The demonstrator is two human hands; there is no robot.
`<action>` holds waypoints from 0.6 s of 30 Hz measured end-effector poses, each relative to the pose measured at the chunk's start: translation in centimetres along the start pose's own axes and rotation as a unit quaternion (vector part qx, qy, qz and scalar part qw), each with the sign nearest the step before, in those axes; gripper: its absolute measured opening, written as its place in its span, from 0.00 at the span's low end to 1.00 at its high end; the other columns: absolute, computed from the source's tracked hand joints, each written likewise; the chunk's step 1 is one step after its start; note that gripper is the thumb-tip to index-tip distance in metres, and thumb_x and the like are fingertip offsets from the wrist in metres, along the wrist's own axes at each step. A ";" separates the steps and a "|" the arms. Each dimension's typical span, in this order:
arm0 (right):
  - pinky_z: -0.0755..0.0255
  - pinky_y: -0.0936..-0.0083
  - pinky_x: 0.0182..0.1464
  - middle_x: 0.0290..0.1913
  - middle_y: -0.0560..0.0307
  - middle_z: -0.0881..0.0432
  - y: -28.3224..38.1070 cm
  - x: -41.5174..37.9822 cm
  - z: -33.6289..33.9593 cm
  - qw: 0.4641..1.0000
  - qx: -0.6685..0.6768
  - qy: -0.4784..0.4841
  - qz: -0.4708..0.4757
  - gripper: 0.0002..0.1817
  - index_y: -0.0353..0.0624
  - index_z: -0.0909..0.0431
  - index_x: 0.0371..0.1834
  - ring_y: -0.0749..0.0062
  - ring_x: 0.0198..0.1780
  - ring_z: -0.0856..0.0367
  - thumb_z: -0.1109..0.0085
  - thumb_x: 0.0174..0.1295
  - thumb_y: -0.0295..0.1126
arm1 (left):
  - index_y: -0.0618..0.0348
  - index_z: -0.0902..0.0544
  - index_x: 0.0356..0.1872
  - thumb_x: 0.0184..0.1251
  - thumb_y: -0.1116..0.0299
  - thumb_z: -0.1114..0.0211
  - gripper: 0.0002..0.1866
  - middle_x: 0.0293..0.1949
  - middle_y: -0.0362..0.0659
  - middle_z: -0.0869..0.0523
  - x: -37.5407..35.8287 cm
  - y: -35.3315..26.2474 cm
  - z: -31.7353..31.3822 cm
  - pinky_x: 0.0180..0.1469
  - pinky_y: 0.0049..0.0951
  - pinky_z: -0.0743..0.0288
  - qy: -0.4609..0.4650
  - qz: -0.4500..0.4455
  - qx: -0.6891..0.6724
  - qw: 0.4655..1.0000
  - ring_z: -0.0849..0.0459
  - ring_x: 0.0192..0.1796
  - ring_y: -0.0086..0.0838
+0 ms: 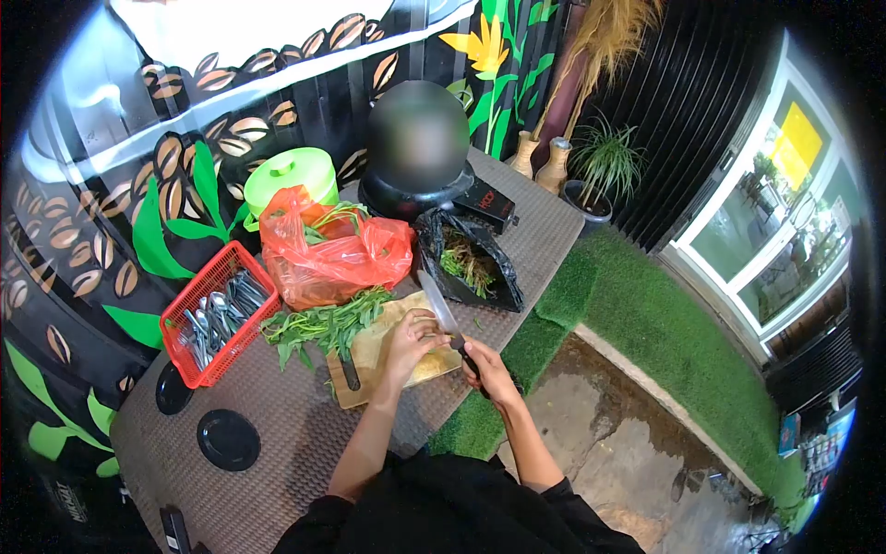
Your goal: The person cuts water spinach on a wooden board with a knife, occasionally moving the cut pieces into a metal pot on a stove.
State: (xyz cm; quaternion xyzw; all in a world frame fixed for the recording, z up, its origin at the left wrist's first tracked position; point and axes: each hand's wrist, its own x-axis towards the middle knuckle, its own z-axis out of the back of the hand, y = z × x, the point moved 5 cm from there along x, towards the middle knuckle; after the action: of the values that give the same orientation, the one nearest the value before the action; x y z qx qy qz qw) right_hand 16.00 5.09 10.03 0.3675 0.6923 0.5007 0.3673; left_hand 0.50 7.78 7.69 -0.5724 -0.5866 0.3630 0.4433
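Note:
My right hand [491,371] is closed round the dark handle of a knife [437,303], whose blade points up and away over the board. Close beside it, my left hand [412,343] has its fingers bent near the knife handle; whether they pinch anything is too small to tell. Beneath the hands lies a wooden cutting board [358,392], with another dark handle [348,371] resting on it. Leafy green stems [332,321] spread over the board's left part. Behind are a red plastic bag [323,263] with greens and a black plastic bag [472,268] holding stems.
A red basket [220,314] of cutlery stands left, near two black lids or plates [228,439]. A green lidded container [293,175] and a black stove or pot [415,189] stand at the back. The table's right edge [554,277] borders green turf.

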 end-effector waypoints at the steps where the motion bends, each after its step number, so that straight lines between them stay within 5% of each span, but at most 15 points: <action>1: 0.48 0.86 0.21 0.17 0.71 0.40 0.0 0.1 0.3 1.000 -0.003 -0.017 0.003 0.23 0.44 0.32 0.64 0.87 0.19 0.43 0.56 0.71 0.43 | 0.62 0.30 0.48 0.54 0.81 0.32 0.21 0.36 0.43 0.17 0.0 0.1 -0.2 0.46 0.21 0.25 -0.050 -0.022 -0.043 0.998 0.20 0.41 0.21; 3: 0.48 0.86 0.20 0.17 0.70 0.40 0.1 0.2 0.8 0.999 0.002 -0.034 0.025 0.22 0.44 0.32 0.63 0.86 0.17 0.44 0.57 0.71 0.42 | 0.64 0.25 0.45 0.62 0.75 0.37 0.12 0.42 0.42 0.19 -0.5 1.4 -0.2 0.49 0.21 0.27 -0.125 0.012 -0.173 0.977 0.21 0.44 0.22; 7: 0.49 0.86 0.19 0.17 0.69 0.41 0.3 0.1 1.3 0.996 0.030 -0.061 0.065 0.21 0.44 0.34 0.64 0.85 0.17 0.44 0.58 0.72 0.41 | 0.64 0.23 0.48 0.66 0.78 0.42 0.11 0.41 0.41 0.18 -1.4 3.7 -2.0 0.49 0.23 0.25 -0.093 0.066 -0.343 0.932 0.20 0.43 0.24; 18: 0.48 0.86 0.21 0.18 0.70 0.39 1.6 -1.5 0.1 0.997 -0.005 -0.029 0.070 0.22 0.43 0.33 0.63 0.87 0.19 0.42 0.58 0.72 0.43 | 0.62 0.21 0.44 0.64 0.78 0.41 0.08 0.40 0.42 0.17 -1.5 2.5 -3.4 0.51 0.24 0.27 -0.072 0.025 -0.345 0.936 0.20 0.44 0.25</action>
State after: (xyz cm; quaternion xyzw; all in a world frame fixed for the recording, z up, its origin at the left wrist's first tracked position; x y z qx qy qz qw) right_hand 17.00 4.21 11.76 0.4279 0.6513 0.5178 0.3529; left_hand 4.52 6.25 6.37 -0.6767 -0.6918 0.1897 0.1659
